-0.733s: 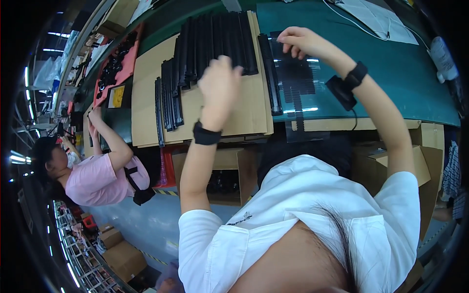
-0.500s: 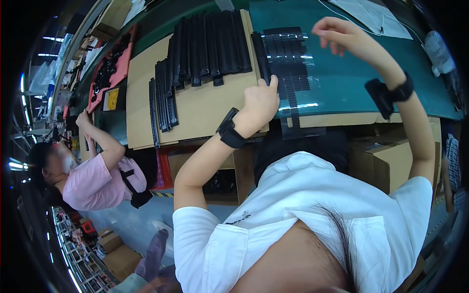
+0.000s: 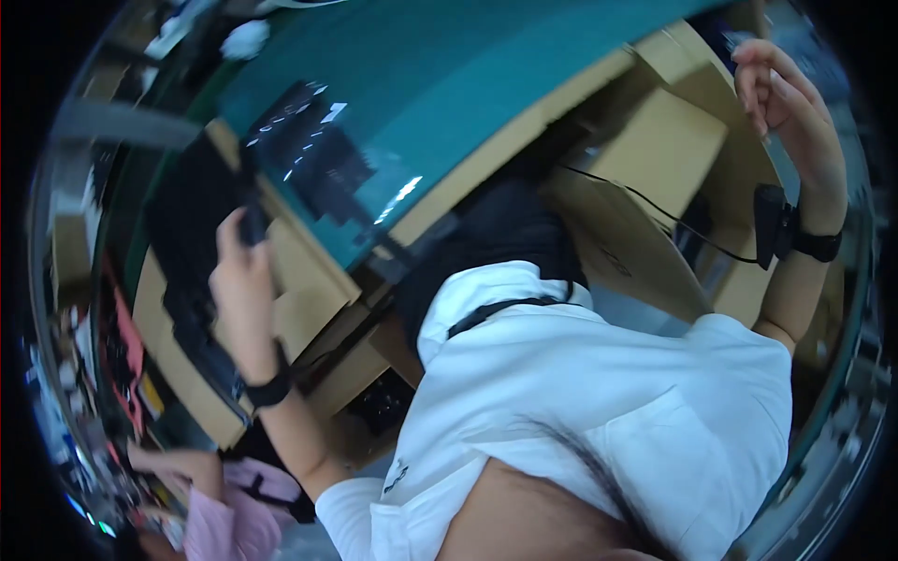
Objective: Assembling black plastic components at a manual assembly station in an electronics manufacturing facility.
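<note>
My left hand point(image 3: 241, 290) is over the edge of the cardboard sheet at the left, its thumb and fingers closed around the end of a black strip point(image 3: 251, 224). Beside it, a dark stack of black strips point(image 3: 192, 234) lies on the cardboard sheet point(image 3: 304, 290); motion smears their edges. Flat black pieces with shiny clear film point(image 3: 318, 164) lie on the green tabletop just beyond that strip. My right hand point(image 3: 790, 112) is raised at the far right, past the cardboard boxes. Its fingers are loosely bent and apart, with nothing visible in them.
An open cardboard box point(image 3: 655, 159) stands at the right beside the green table point(image 3: 468, 84), with a thin black cable across it. Another box point(image 3: 383, 397) sits under the table. A co-worker in a pink top point(image 3: 224, 514) is at the lower left, near a red tray point(image 3: 122, 346).
The whole view has swung toward the right, bringing the open box into sight. My right hand has moved from above the table out to the right. My left hand stays at the black strip.
</note>
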{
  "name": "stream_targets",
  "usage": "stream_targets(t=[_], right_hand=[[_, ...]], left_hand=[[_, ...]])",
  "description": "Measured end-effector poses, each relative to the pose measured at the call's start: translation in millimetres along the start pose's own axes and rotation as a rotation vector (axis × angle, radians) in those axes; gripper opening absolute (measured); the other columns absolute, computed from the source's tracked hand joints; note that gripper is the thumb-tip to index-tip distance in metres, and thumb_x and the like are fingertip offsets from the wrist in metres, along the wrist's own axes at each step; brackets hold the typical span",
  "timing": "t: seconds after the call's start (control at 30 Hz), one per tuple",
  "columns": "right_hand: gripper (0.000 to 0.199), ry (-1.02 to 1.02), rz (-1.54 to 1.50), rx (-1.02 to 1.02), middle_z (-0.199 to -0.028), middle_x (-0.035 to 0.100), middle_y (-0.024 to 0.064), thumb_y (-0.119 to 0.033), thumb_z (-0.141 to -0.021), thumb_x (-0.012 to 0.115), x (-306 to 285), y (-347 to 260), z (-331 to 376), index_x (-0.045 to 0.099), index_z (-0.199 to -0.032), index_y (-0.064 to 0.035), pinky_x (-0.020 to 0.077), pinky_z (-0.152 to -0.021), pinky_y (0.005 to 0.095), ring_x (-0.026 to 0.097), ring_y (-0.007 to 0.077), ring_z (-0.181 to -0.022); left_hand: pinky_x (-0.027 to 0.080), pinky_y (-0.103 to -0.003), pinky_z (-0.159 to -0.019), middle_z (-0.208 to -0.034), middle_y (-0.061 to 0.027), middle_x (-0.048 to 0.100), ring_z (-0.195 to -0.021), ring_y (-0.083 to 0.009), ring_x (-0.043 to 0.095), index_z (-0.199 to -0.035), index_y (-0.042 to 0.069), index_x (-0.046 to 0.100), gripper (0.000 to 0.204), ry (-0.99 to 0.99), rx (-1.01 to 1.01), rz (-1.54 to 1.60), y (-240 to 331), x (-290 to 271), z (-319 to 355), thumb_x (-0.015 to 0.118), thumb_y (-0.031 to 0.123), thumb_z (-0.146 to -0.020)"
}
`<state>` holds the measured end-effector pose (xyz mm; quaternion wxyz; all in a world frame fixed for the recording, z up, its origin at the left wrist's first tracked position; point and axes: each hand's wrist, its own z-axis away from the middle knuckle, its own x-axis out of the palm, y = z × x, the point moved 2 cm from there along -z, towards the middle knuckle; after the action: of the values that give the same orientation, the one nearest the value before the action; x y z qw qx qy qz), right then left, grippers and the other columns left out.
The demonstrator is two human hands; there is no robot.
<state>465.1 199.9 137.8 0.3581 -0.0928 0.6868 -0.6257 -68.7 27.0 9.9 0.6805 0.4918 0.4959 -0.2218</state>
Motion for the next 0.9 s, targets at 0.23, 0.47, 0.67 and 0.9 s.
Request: stream_targets(t=[0.23,0.47,0.67,0.9], right_hand=[[0.034,0.278,-0.038,0.476,-0.094,0.065,-0.0038,-0.03,-0.107,0.049,-32,94,109,0.061,-0.13,-0.0079,0.0427,-0.057,0.0157,0.059,0.0017,-0.075],[0.041,0.49,-0.212,1.33,-0.099,0.072,-0.0016,-0.041,-0.099,0.065,-28,315,190,0.065,-0.126,-0.0112,0.0563,-0.068,0.0254,0.065,0.0096,-0.081],[0.079,0.577,-0.147,1.494,-0.13,0.064,0.015,-0.059,-0.077,0.083,0,402,204,0.063,-0.131,-0.005,0.0519,-0.099,0.044,0.063,0.0284,-0.114],[0.087,0.506,-0.114,1.252,-0.146,0.056,0.019,-0.061,-0.077,0.082,26,430,163,0.062,-0.137,-0.0014,0.0438,-0.109,0.0399,0.056,0.0321,-0.129]], left_hand=[[0.041,-0.024,-0.065,-0.09,-0.004,0.065,-0.073,-0.0092,0.054,-0.143,0.013,0.058,0.041,0.19,0.057,0.323,-127,-54,-45,0.055,0.013,-0.102],[0.051,-0.044,-0.091,-0.123,-0.0163,0.07,-0.107,-0.0339,0.067,-0.143,0.01,0.056,0.044,0.305,-0.099,-0.423,-203,-52,-79,0.056,0.021,-0.101],[0.052,-0.044,-0.088,-0.123,-0.0165,0.069,-0.102,-0.0338,0.067,-0.139,0.009,0.059,0.045,0.24,-0.098,-0.49,-195,-44,-53,0.061,0.031,-0.1],[0.049,-0.028,-0.074,-0.115,-0.0087,0.07,-0.076,-0.0151,0.059,-0.134,0.006,0.064,0.04,0.298,-0.174,0.022,-118,-48,15,0.065,0.03,-0.101]])
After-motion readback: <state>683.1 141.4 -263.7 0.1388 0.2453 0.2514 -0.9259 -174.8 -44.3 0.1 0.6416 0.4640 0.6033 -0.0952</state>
